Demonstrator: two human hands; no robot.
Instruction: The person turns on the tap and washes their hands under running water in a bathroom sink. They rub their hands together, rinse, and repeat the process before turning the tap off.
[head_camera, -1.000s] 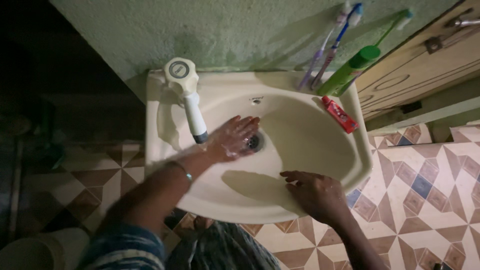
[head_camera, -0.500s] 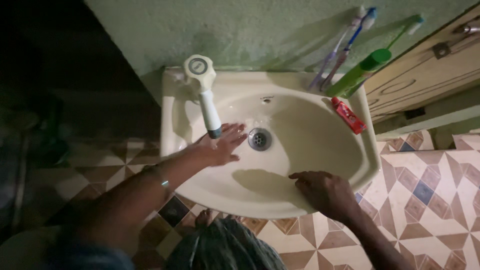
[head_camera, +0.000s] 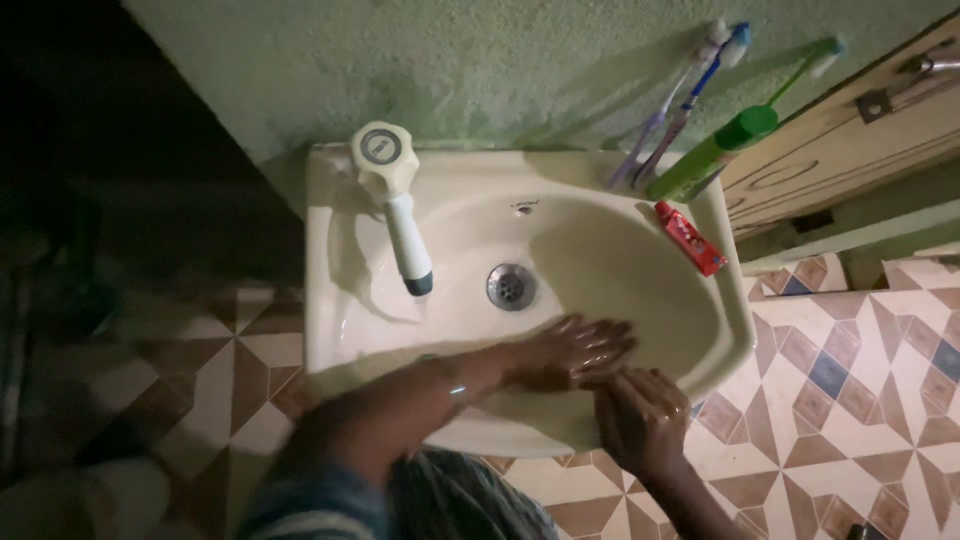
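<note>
step: wet left hand (head_camera: 580, 350) meets right hand (head_camera: 645, 415) over sink (head_camera: 330, 330) | grip: both spread flat, holding nothing (2 palms touching) | next: needs steady rubbing near tap (head_camera: 400, 215)

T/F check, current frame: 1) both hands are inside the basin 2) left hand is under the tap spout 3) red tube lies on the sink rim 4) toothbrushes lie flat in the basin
1) True: the left hand and right hand meet over the basin's front part.
2) False: the left hand is well clear of the tap, past the drain.
3) True: the red tube rests on the right rim.
4) False: the toothbrushes lean against the wall.
</note>
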